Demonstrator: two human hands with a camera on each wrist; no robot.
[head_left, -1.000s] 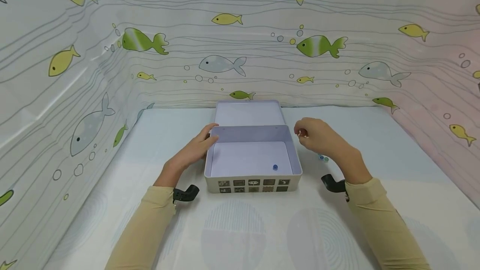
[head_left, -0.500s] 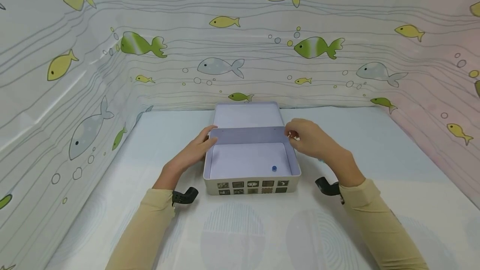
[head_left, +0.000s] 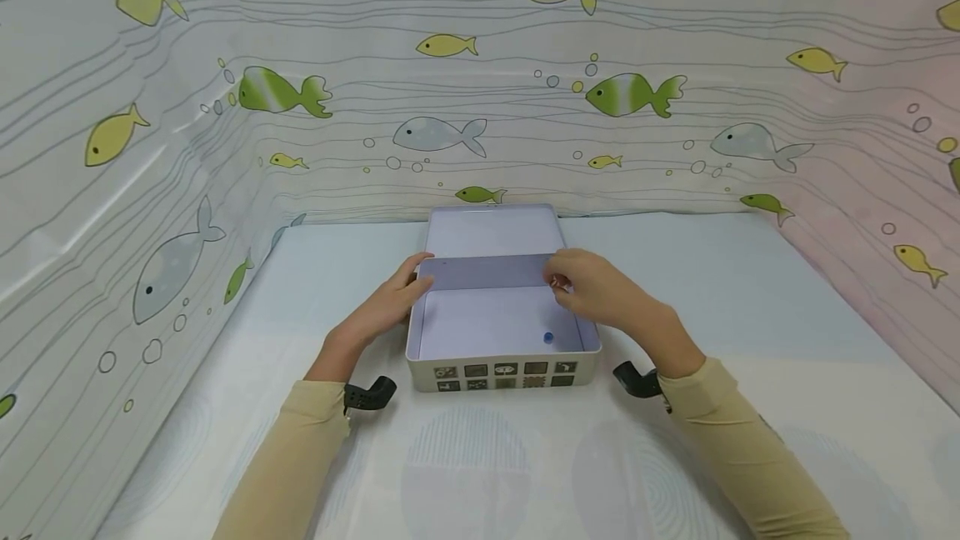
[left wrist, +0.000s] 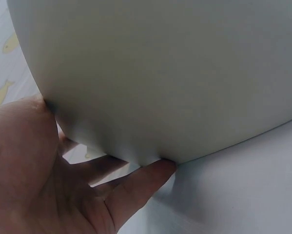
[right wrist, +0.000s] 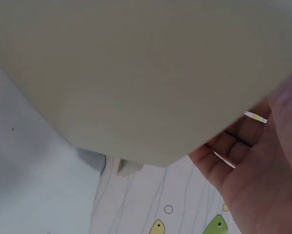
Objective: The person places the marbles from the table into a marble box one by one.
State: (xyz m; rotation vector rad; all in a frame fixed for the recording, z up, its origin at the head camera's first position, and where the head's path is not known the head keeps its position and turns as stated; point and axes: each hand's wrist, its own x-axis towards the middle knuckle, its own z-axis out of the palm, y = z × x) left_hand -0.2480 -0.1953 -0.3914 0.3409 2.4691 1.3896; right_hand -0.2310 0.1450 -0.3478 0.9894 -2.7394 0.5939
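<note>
A cream box (head_left: 504,373) with a pale lavender inside and rows of small dark squares on its front stands with its lid (head_left: 495,230) tipped back. My left hand (head_left: 386,302) holds the left wall, thumb on the rim. In the left wrist view its fingers (left wrist: 141,187) lie against the outer side. My right hand (head_left: 600,290) is over the right wall, fingertips curled together inside the box. They pinch a small pale thing, mostly hidden. A small blue bead (head_left: 548,338) lies on the box floor near the front right.
The box rests on a white and pale blue cloth (head_left: 487,457). Behind it and along both sides rise walls covered with a fish-patterned sheet (head_left: 525,107). Black wrist cameras (head_left: 371,392) sit by both cuffs.
My right hand has moved left from beside the box to over its inside. Small blue and green beads seen earlier at the box's right are now hidden by my right arm. My left hand stays put.
</note>
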